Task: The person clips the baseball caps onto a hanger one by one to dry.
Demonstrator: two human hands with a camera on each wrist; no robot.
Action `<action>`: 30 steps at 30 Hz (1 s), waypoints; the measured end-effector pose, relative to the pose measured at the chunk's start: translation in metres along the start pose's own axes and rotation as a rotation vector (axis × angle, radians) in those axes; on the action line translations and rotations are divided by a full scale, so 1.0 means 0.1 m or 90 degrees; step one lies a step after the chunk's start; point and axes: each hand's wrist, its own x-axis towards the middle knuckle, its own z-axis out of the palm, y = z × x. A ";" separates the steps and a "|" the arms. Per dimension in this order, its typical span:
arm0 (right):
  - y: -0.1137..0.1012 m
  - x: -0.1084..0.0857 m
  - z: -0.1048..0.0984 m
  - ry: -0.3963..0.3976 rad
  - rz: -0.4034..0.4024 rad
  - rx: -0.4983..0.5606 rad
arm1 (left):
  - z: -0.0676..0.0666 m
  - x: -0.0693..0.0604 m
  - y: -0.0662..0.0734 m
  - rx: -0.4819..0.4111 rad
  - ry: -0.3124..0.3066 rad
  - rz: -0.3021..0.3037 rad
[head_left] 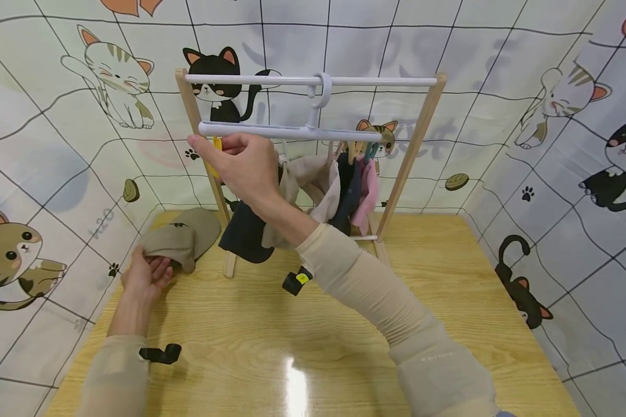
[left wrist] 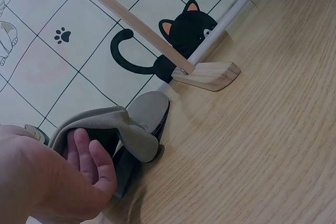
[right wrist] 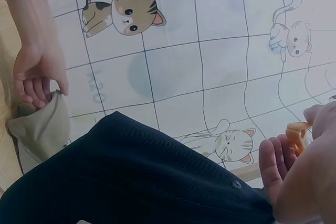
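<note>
My left hand (head_left: pixel 143 277) pinches the edge of a beige cap (head_left: pixel 169 242) at the table's back left. In the left wrist view its fingers (left wrist: pixel 89 161) curl inside the cap's opening. Raised at the left end of a pale hanger (head_left: pixel 292 132), my right hand (head_left: pixel 247 168) pinches a yellow clip (right wrist: pixel 297 137) between thumb and fingers. Below that hand hangs a dark cap (head_left: pixel 246 234), partly hidden by the wrist. Beige fabric (head_left: pixel 328 194), a dark item (head_left: pixel 346 194) and a pink item (head_left: pixel 366 191) hang from the hanger by clips further right.
A wooden rack (head_left: pixel 416 136) with a white top bar (head_left: pixel 375 81) carries the hanger by its hook (head_left: pixel 324 91). The rack's feet stand on the wooden table (head_left: pixel 229 347). Cat-patterned cloth walls (head_left: pixel 501 145) enclose the table's back and sides. Black camera mounts sit at both wrists.
</note>
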 end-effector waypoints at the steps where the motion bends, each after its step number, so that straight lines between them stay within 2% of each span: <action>1: 0.00 0.00 0.00 0.000 0.000 0.001 | 0.00 0.00 0.01 0.000 -0.008 -0.006; 5: 0.00 0.00 -0.01 -0.002 -0.002 0.003 | -0.02 0.01 0.03 0.001 -0.037 -0.030; 9: 0.00 -0.01 -0.02 -0.003 -0.007 0.000 | -0.02 0.03 0.05 -0.001 -0.050 -0.046; 14: 0.00 -0.02 -0.05 -0.012 -0.012 -0.009 | -0.01 0.05 0.05 0.003 -0.038 -0.037; 19: -0.01 -0.03 -0.12 -0.041 -0.008 -0.021 | 0.00 0.04 0.03 0.019 0.010 0.003; 23: -0.04 -0.05 -0.21 -0.077 0.026 -0.014 | 0.03 0.02 0.01 0.032 0.044 0.046; 28: -0.05 -0.06 -0.30 -0.105 0.056 -0.031 | 0.07 -0.01 -0.02 0.024 0.071 0.105; 30: -0.05 -0.06 -0.32 -0.117 0.061 -0.039 | 0.08 -0.03 -0.03 0.017 0.068 0.137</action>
